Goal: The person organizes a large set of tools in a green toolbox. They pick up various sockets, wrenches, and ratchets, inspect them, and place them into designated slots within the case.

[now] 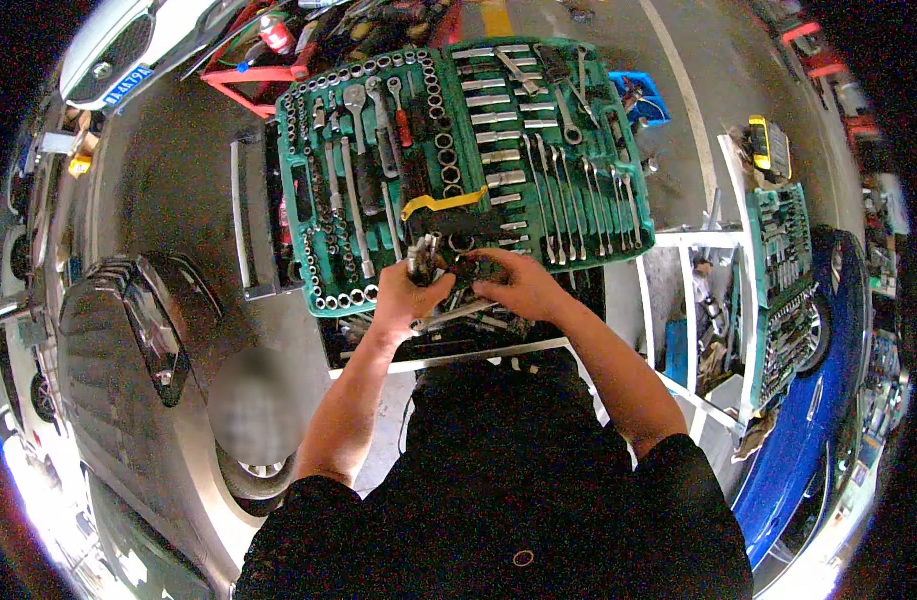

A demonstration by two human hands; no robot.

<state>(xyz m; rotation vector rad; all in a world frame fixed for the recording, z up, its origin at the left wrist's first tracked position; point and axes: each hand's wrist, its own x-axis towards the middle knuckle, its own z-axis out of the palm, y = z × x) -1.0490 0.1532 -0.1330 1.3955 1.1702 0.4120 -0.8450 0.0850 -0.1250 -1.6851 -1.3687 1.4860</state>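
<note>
In front of me a large green tool case (296, 215) lies open, its slots filled with sockets, ratchets and wrenches. At its near edge my left hand (406, 297) is closed around a bundle of shiny metal tools (424, 255) with their ends pointing up; their exact kind is too small to tell. Close beside it, my right hand (516, 284) has its fingers curled at a dark spot, and what they grip I cannot make out. A bent yellow strip (444, 203) lies across the middle of the case. Below both hands, loose metal tools (478, 318) fill a dark tray.
Right of me stands a white metal frame (693, 240) with a second green tool case (783, 240) and a yellow-black box (768, 148). A blue bin (640, 98) sits beyond the case. A red cart (253, 88) is far left. Cars flank me, one grey (128, 340), one blue (808, 440).
</note>
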